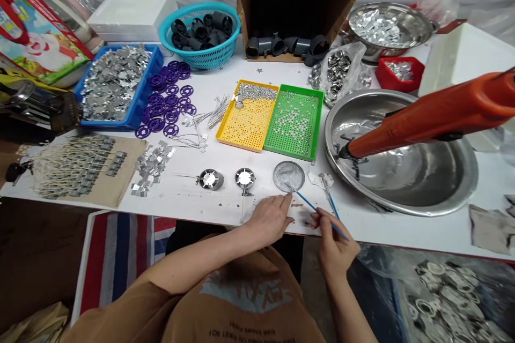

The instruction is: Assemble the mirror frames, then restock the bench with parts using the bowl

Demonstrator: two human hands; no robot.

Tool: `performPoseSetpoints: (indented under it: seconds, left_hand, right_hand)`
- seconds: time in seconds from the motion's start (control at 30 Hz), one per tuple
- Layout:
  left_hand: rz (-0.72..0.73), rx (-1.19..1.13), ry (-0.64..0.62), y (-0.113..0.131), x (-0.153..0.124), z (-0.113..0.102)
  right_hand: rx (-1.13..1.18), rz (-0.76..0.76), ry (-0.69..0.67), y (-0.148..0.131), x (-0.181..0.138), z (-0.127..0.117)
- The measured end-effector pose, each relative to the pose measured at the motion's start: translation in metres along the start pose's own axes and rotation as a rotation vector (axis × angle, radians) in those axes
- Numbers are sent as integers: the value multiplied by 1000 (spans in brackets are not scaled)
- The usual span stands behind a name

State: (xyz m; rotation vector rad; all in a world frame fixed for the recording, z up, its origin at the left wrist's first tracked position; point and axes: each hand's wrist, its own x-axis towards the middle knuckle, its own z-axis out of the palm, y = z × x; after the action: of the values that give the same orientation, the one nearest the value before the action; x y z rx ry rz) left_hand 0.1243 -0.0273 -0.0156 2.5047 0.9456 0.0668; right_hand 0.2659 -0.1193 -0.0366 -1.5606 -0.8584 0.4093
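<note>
My left hand [269,218] lay palm-down on the white surface [181,198], its fingers loosely together and open, holding nothing. My right hand [335,242] was closed in a narrow pinch around a thin blue stick [316,210], whose far end reached the small round dish [288,176] just ahead of my left fingertips. A second blue stick [331,199] lay just beside it, near a crumpled white scrap [317,179]. To my left on the surface sat two small round metal parts [227,179], well apart from the dish and a little apart from each other. Beyond them were a yellow tray [246,128] and a green tray [295,123], side by side and touching, both holding tiny metal pieces. A big steel basin [402,182] sat to my right, with an orange tool [426,118] held above it. Farther back stood a blue tray [139,102] of silver pieces, a pile of purple plastic wheels [167,99], a teal basket [201,59] of dark pipe fittings, and a cardboard box [298,5]
</note>
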Motion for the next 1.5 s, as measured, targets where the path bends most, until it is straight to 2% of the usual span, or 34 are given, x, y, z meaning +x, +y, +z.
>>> performPoseSetpoints:
  seconds: [0.07, 0.17, 0.23, 0.3, 0.4, 0.47, 0.53, 0.63, 0.7, 0.73, 0.83, 0.93, 1.03, 1.13, 1.23, 1.33, 1.43, 1.5]
  left_hand:
    - [6, 1, 9, 1, -1, -1]
    - [69, -57, 75, -3, -9, -8]
    - [120, -118, 211, -11, -16, -18]
    - [106, -147, 425, -26, -22, -31]
    - [-64, -101, 696, -52, -27, -49]
    - [-170, -71, 724, -66, -27, -56]
    - [-210, -78, 678, -73, -27, -57]
    - [-190, -105, 696, -72, -28, -52]
    - [-121, -110, 698, -63, -29, -45]
    - [-64, -104, 648, -57, -29, -42]
    - [92, -40, 377, -37, -26, -31]
    - [109, 43, 234, -20, -20, -23]
    - [70, 92, 211, -16, -15, -21]
    - [55, 102, 222, -23, -13, -26]
    - [39, 129, 294, -35, -15, -34]
    - [-66, 200, 401, -47, -17, -43]
    - [-171, 242, 429, -61, -16, -49]
    - [-186, 230, 443, -69, -15, -52]
  right_hand:
    - [228, 271, 120, 0, 8, 4]
    - [486, 502, 164, -1, 23, 8]
    - [528, 582, 164, -2, 31, 9]
    - [536, 636, 173, -2, 36, 9]
    - [554, 693, 197, -2, 43, 10]
    - [550, 692, 198, -3, 45, 11]
    - [502, 584, 210, -5, 45, 12]
    - [281, 205, 240, -9, 39, 11]
    - [81, -36, 204, -11, 32, 9]
    - [-10, -122, 165, -11, 29, 8]
    - [-197, -301, 45, -8, 21, 5]
    - [-289, -455, -21, -3, 18, 4]
    - [-365, -537, -83, 2, 18, 5]
    - [-425, -588, -133, 5, 17, 4]
    - [-424, -617, -144, 7, 18, 2]
    - [-408, -648, -132, 9, 19, 1]
    - [-436, -674, -172, 10, 19, 1]
    - [-463, -687, -200, 10, 19, 1]
